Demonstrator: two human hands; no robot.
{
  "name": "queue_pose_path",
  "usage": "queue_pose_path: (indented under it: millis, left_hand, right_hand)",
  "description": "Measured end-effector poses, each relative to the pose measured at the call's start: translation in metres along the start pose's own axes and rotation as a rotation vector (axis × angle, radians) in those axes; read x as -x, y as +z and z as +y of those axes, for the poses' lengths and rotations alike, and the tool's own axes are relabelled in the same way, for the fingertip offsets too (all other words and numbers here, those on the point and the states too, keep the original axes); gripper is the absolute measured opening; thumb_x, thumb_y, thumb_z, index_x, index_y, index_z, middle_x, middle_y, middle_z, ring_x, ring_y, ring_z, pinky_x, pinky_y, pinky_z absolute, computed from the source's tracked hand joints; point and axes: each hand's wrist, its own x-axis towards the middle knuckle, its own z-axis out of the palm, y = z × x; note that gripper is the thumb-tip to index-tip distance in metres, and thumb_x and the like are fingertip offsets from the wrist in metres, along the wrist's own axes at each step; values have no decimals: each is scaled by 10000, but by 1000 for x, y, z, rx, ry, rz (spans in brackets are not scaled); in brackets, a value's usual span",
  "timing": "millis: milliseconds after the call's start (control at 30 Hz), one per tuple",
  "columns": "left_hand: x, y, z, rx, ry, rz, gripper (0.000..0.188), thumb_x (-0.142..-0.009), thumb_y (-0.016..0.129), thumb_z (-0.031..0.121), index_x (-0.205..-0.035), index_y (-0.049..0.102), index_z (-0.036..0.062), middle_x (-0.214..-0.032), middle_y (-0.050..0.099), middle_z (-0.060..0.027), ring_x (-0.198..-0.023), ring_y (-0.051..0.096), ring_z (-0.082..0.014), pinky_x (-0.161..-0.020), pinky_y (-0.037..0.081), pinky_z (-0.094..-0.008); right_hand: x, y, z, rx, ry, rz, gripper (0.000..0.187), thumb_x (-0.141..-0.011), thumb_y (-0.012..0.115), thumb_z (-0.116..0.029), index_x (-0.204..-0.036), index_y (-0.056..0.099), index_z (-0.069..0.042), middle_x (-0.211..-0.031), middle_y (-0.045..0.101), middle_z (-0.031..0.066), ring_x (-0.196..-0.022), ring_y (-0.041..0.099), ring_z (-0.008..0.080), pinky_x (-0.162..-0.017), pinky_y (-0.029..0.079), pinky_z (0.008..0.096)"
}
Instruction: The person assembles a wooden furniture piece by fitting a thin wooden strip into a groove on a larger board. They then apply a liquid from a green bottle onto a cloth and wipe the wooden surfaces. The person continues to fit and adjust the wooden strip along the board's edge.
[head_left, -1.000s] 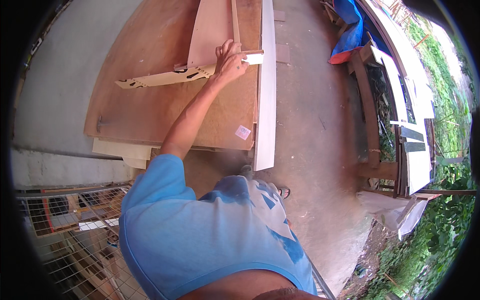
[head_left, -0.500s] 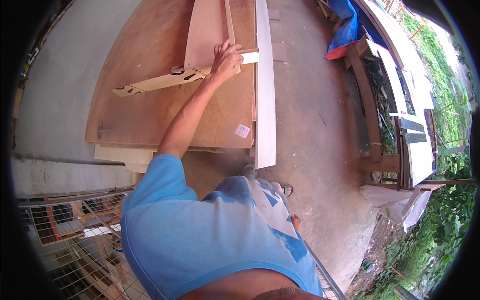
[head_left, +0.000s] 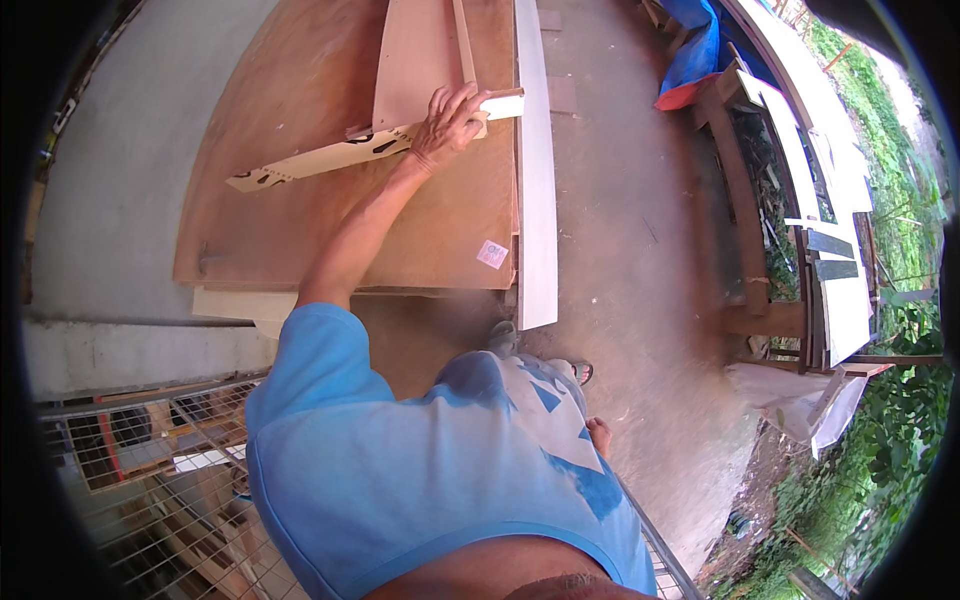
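- On the bench, topped with a wide reddish-brown wooden sheet (head_left: 300,235), the head view (the only one) shows a long narrow cream strip of board with black print (head_left: 340,158). It runs slantwise, right end close to the long flat white board (head_left: 538,200) along the bench's right side.
- Left hand (head_left: 447,128) is over the strip's right part, fingers curled across its upper edge, so I'd call that grip closed on it. Thumb's hard to make out.
- Just beyond the strip: a flat pinkish-tan panel (head_left: 415,65) with a thin wooden batten (head_left: 463,45) along its right side. Can't tell if any of it is joined.
- Right hand: only a bit of what looks like it (head_left: 598,433) pokes out past the shirt, so no clue what that grip's doing.
- Handling, my guess: the strip's light and fairly stiff, not slippery, but thin enough to flex or chip at the ends. An off-centre hold probably lets the long left end swing, so I'd grab nearer the middle, or both ends.
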Motion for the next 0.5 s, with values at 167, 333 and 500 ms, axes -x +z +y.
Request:
queue_pose_path:
  millis: [167, 333, 500]
  left_hand:
    - [33, -8, 6, 1, -64, -41, 84, -821, 711, 141, -897, 715, 106, -1327, 531, -51, -1364, 407, -260, -1080, 343, -526]
    - [61, -7, 15, 64, -184, -77, 90, -831, 684, 145, -917, 702, 123, -1217, 547, -37, -1283, 467, -240, -1047, 366, -482]
    - [79, -1, 27, 286, -480, -242, 119, -855, 683, 100, -970, 688, 72, -1099, 604, -62, -1082, 594, -292, -938, 470, -429]
  right_hand:
    - [-16, 1, 15, 47, 56, -76, 513, -894, 580, -111, -1373, 490, 47, -1049, 665, 169, -842, 673, 262, -649, 562, 372]
    - [-18, 16, 12, -21, 72, -15, 496, -899, 569, -125, -1361, 506, 45, -1036, 672, 165, -852, 676, 266, -659, 563, 377]
    - [-20, 24, -1, -68, 52, 11, 504, -895, 563, -124, -1364, 502, 51, -1049, 674, 175, -874, 678, 279, -668, 572, 383]
